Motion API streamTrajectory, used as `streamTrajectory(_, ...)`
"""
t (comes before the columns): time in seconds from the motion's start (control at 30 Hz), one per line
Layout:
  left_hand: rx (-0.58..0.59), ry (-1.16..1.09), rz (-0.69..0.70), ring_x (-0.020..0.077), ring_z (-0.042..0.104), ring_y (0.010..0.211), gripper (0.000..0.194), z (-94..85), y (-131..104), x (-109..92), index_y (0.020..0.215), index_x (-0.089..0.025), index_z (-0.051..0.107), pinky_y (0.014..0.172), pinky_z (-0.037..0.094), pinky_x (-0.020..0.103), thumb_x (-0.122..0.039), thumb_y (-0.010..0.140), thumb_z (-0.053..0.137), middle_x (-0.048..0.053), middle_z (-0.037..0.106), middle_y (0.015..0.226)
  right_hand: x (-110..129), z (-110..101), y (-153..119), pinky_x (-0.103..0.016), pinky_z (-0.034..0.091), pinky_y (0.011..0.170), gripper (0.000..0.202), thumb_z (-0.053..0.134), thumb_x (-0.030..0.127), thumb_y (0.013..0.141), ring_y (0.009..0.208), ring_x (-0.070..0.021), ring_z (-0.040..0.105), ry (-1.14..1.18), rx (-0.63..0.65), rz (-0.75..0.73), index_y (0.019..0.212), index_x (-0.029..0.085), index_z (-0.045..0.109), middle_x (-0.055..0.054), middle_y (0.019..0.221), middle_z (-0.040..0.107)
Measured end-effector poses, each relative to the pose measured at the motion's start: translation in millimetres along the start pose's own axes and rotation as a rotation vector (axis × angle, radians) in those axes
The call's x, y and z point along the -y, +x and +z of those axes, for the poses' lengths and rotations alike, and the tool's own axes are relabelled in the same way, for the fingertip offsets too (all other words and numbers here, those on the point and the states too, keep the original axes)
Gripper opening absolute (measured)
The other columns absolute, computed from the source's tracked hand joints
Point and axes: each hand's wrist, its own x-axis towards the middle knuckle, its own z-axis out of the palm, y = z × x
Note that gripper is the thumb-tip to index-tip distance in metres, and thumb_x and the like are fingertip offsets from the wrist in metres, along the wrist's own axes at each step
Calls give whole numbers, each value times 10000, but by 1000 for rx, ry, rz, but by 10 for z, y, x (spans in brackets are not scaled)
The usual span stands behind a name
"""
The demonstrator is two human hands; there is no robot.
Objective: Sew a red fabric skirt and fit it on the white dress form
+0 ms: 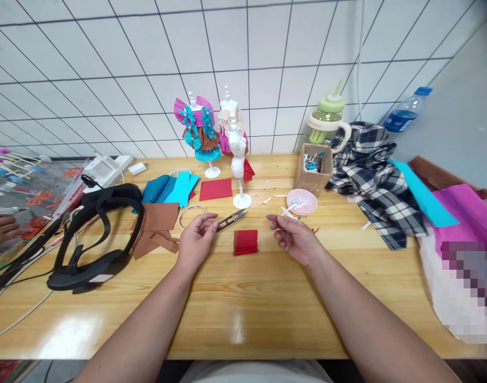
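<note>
My left hand [198, 238] is closed on a pair of dark thread snips [231, 219], whose tips point right toward the middle of the table. Across from it, my right hand [296, 236] has thumb and forefinger pinched together; anything between them is too small to make out. On the wood between my hands lies a folded piece of red crepe paper [245, 242], touched by neither. Just beyond it stands a small white dress form [238, 154] on a round base. A flat red sheet [215, 189] lies to its left.
Two dressed forms, one in pink and teal [201, 127], stand by the tiled wall. A pink dish [302, 201] and cardboard box [313, 178] are at right, near a plaid cloth [373, 175]. Brown paper [159, 217] and a black headset [95, 276] lie left. Another person's hand [3, 230] shows far left.
</note>
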Motion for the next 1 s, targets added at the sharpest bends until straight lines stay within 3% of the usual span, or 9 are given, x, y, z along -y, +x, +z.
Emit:
streamTrajectory(0.13, 38, -73, 38, 180, 672, 780, 368, 40, -54, -69, 1068, -173, 611, 758, 518, 296, -410, 790, 653, 37, 691, 784, -11, 39, -12, -153, 384, 422, 342, 675, 432, 754, 552, -65, 518, -113, -8, -98, 987, 190, 737, -46, 858, 669)
streamTrajectory(0.27, 108, -123, 45, 164, 666, 757, 353, 68, -113, -115, 1039, -170, 590, 722, 513, 280, -389, 774, 672, 20, 673, 745, -37, 121, -38, -197, 459, 463, 393, 671, 417, 733, 672, -127, 588, -412, -109, -228, 1061, 203, 710, -61, 933, 705)
streamTrajectory(0.4, 184, -145, 61, 159, 667, 744, 321, 99, -176, -143, 1016, -177, 561, 720, 511, 278, -335, 768, 690, 11, 671, 725, -66, 181, -61, -242, 484, 526, 270, 658, 367, 726, 650, -143, 614, -663, -119, -297, 910, 187, 742, -48, 814, 732)
streamTrajectory(0.63, 195, -49, 123, 159, 676, 733, 295, 129, -242, -147, 989, -198, 521, 745, 506, 288, -300, 773, 693, 8, 692, 729, -121, 167, -55, -232, 425, 492, 140, 607, 311, 728, 524, -121, 560, -877, -172, -435, 724, 204, 696, 5, 634, 680)
streamTrajectory(1.0, 141, -18, 143, 170, 697, 746, 252, 190, -294, -169, 901, -210, 512, 729, 516, 283, -294, 755, 700, 2, 692, 724, -49, 101, -6, -241, 379, 501, 180, 556, 241, 695, 508, -133, 550, -1072, -306, -450, 658, 217, 730, 13, 558, 654)
